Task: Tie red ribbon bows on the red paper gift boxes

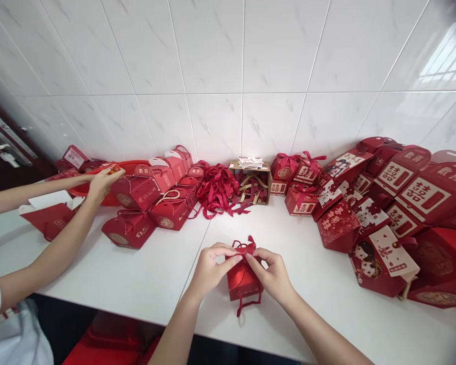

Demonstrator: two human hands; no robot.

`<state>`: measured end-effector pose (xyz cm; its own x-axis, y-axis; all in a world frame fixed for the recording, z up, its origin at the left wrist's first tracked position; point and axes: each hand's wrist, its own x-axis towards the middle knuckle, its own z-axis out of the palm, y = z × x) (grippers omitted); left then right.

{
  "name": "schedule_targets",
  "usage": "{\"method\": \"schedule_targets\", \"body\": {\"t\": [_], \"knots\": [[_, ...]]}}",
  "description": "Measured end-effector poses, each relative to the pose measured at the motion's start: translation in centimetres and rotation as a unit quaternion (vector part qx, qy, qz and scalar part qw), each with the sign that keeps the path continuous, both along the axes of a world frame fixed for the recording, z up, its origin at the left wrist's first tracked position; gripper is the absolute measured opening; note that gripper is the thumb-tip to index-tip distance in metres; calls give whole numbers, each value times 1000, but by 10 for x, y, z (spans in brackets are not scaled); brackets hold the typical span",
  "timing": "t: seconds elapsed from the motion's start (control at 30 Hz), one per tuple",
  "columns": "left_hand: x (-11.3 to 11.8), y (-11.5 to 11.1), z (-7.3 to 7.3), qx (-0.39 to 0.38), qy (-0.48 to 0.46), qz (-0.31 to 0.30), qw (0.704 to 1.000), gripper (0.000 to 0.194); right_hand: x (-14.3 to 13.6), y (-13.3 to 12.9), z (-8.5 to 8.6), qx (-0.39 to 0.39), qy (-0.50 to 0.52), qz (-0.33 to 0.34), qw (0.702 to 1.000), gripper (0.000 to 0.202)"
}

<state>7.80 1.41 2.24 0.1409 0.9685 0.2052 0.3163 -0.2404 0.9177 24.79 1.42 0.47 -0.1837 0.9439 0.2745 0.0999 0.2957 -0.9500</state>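
Observation:
A small red gift box [244, 284] stands on the white table in front of me. At its top is a red ribbon [251, 244], gathered between my fingertips. My left hand [212, 268] pinches the ribbon from the left, thumb and index finger together. From the right, my right hand [273, 276] pinches it too, its thumb close to my left thumb. A red cord hangs down the near side of the box and trails onto the table. The exact shape of the ribbon between the fingers is partly covered.
Behind lies a heap of red ribbons [218, 190] beside an open cardboard box [266, 187] with ribbon strips inside. Red gift boxes [131, 230] stand at left, and more are stacked [421, 187] at right. A co-worker's hands [102, 180] reach over a red basin [133, 166].

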Motion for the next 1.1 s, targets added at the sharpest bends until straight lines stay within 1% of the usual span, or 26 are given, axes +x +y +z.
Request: {"method": "schedule_targets", "body": {"t": [0.1,0.2,0.33,0.4,0.47,0.53,0.57,0.63,0.73,0.83,0.9,0.97,1.03,1.1], "knots": [[6,-6,-9,21,-44,22,999,13,-4,0,-6,-10,29,-33,999,17],[11,-10,-13,37,-37,35,998,11,-6,0,-8,6,41,-55,998,20],[15,-13,-15,61,-5,52,997,4,-3,-1,-5,52,-21,-39,998,10],[17,-13,-17,68,-10,72,995,2,-1,-3,-3,75,-52,-29,995,14],[18,-12,-19,70,-27,92,993,7,2,-4,-3,115,-82,-32,990,18],[19,-12,-20,69,-42,103,991,8,4,-5,-7,146,-103,-41,983,19],[20,-12,-21,68,-48,106,991,8,4,-5,-9,149,-109,-49,982,20],[20,-12,-21,64,-54,111,990,8,4,-4,-14,130,-106,-66,984,21],[20,-12,-20,53,-57,118,990,8,4,-3,-17,59,-69,-68,994,23],[22,-11,-21,40,-76,114,990,9,3,-2,-15,-7,-43,-33,999,28],[24,-10,-23,25,-94,103,990,9,3,-1,-12,-35,-41,-1,999,32],[25,-9,-26,18,-112,107,988,8,3,-1,-11,-53,-35,20,998,35],[24,-8,-28,36,-123,134,983,15,2,-1,-9,-64,-20,26,997,37],[22,-10,-28,71,-93,146,982,14,2,-3,-8,-72,-1,19,997,37]]}}
